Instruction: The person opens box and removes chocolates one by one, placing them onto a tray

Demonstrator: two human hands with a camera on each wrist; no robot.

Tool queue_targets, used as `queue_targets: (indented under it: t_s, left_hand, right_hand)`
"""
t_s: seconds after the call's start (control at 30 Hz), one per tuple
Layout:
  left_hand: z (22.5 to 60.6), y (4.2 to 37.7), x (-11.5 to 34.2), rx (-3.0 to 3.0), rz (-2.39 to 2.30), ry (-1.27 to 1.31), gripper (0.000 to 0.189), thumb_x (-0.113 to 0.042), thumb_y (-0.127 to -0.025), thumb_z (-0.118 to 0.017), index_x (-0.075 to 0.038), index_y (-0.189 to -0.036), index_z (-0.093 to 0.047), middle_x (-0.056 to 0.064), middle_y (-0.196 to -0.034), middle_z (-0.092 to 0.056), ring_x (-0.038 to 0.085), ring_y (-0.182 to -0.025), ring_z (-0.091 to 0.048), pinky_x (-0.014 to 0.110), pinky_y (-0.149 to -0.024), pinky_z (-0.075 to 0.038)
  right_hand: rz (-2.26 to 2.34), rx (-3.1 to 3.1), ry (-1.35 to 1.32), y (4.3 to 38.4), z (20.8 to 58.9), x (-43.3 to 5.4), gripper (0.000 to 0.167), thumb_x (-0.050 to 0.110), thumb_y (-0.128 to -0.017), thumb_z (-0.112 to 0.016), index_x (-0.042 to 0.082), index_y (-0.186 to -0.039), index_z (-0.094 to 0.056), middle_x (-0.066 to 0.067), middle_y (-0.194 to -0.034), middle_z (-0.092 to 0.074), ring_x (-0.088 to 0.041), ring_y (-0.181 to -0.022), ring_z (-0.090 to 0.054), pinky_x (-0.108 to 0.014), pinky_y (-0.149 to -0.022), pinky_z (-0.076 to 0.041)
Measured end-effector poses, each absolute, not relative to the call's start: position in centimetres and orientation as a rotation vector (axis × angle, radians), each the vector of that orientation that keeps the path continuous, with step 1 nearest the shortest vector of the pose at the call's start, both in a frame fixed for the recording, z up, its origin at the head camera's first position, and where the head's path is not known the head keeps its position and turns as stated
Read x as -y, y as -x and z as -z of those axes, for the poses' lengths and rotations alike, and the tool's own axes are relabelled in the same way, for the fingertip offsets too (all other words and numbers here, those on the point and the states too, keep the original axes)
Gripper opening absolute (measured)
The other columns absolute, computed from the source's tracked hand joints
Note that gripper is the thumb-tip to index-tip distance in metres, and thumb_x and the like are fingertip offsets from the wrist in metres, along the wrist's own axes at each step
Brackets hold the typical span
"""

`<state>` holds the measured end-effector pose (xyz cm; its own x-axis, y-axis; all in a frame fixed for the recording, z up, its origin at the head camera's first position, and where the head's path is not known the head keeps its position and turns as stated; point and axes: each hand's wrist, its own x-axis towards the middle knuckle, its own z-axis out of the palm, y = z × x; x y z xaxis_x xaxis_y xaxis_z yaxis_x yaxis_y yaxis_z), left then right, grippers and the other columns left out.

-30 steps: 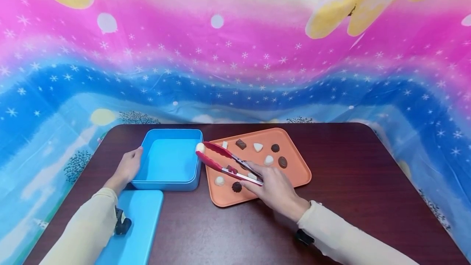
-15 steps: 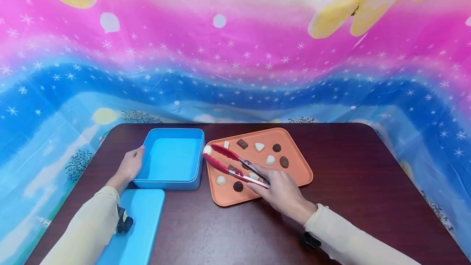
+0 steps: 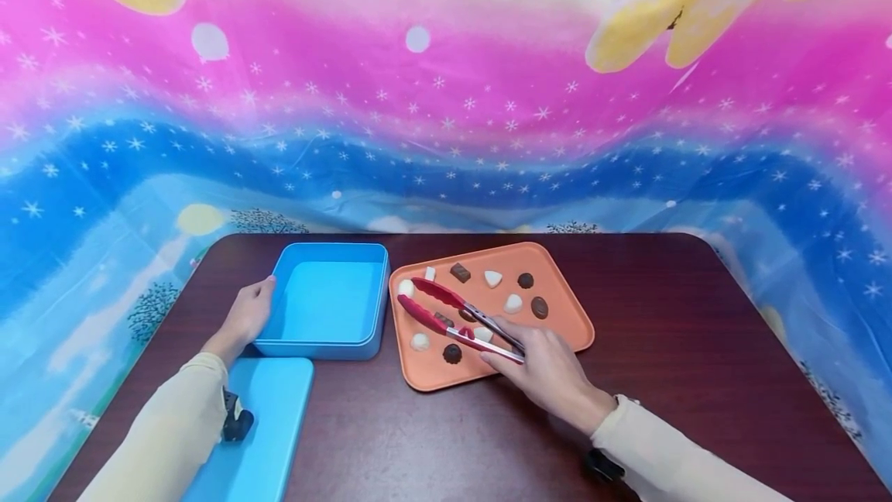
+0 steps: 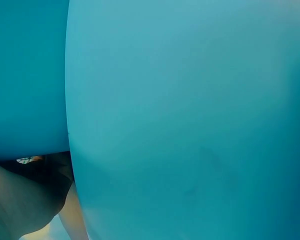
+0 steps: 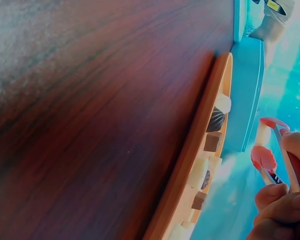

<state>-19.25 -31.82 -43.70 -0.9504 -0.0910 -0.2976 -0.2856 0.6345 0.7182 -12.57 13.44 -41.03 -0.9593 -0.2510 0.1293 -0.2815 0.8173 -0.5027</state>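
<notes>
In the head view, my right hand [image 3: 547, 366] grips red-tipped metal tongs [image 3: 435, 304]. A rounded white chocolate [image 3: 406, 287] sits between the tong tips, over the left edge of an orange tray [image 3: 567, 335]. The right wrist view also shows the curled fingers [image 5: 285, 207] and the tong tips around the white piece. Several brown and white chocolates of different shapes lie on the tray, such as a dark fluted one [image 3: 452, 353]. My left hand [image 3: 247, 316] holds the left side wall of an open blue box [image 3: 320, 351], fingertip at its rim; part of its grasp is hidden.
A blue lid [image 3: 272, 417] lies on the dark red-brown table [image 3: 418, 448] in front of the box, under my left forearm. The box stands close beside the tray's left edge. A patterned cloth [image 3: 446, 138] hangs behind the table.
My right hand has moved right and slightly nearer, carrying the tongs and white chocolate from the box's right rim to over the tray's left edge. The left hand stays at the box.
</notes>
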Motion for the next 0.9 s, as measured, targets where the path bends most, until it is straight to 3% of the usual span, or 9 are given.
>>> queue_targets:
  t_s: [0.13, 0.5, 0.6, 0.83, 0.9]
  left_hand:
    - [43.6, 19.3, 31.7, -2.623, -1.214, 0.308, 0.081, -0.055, -0.107, -0.007, 0.007, -0.158, -0.010, 0.036, -0.163, -0.016, 0.057, -0.150, -0.017, 0.072, -0.118, -0.021]
    - [43.6, 19.4, 31.9, -2.615, -1.219, 0.304, 0.081, -0.055, -0.107, -0.007, 0.007, -0.158, -0.008, 0.035, -0.164, -0.013, 0.056, -0.151, -0.013, 0.071, -0.119, -0.018]
    - [43.7, 19.4, 31.8, -2.608, -1.216, 0.301, 0.080, -0.055, -0.107, -0.007, 0.006, -0.159, -0.007, 0.034, -0.164, -0.012, 0.056, -0.151, -0.012, 0.071, -0.120, -0.018]
    - [43.7, 19.4, 31.8, -2.613, -1.210, 0.310, 0.080, -0.055, -0.107, -0.007, 0.006, -0.159, -0.008, 0.034, -0.164, -0.013, 0.056, -0.151, -0.014, 0.071, -0.119, -0.019]
    - [43.7, 19.4, 31.8, -2.614, -1.210, 0.307, 0.079, -0.055, -0.107, -0.007, 0.006, -0.159, -0.008, 0.034, -0.164, -0.013, 0.056, -0.151, -0.014, 0.072, -0.119, -0.019]
  right_hand:
    - [-0.818, 2.945, -0.424, 12.6, 40.9, -13.7, 0.056, 0.040, -0.085, -0.081, 0.019, -0.135, -0.067, 0.000, -0.092, -0.077, -0.007, -0.062, -0.049, -0.021, -0.053, -0.036]
    - [-0.793, 2.928, -0.418, 12.9, 41.0, -14.6, 0.058, 0.044, -0.084, -0.082, 0.015, -0.132, -0.069, -0.004, -0.095, -0.078, -0.007, -0.064, -0.051, -0.022, -0.055, -0.038]
    - [-0.791, 2.924, -0.421, 13.0, 41.2, -14.8, 0.059, 0.043, -0.084, -0.081, 0.014, -0.133, -0.068, -0.001, -0.081, -0.075, -0.008, -0.063, -0.051, -0.023, -0.055, -0.038]
    - [-0.778, 2.934, -0.408, 13.0, 41.3, -15.3, 0.060, 0.044, -0.084, -0.081, 0.015, -0.134, -0.068, 0.001, -0.084, -0.075, -0.009, -0.065, -0.052, -0.023, -0.056, -0.038]
    - [-0.790, 2.946, -0.397, 12.9, 41.3, -15.6, 0.060, 0.043, -0.084, -0.082, 0.016, -0.136, -0.066, 0.006, -0.071, -0.068, -0.009, -0.062, -0.047, -0.023, -0.054, -0.036]
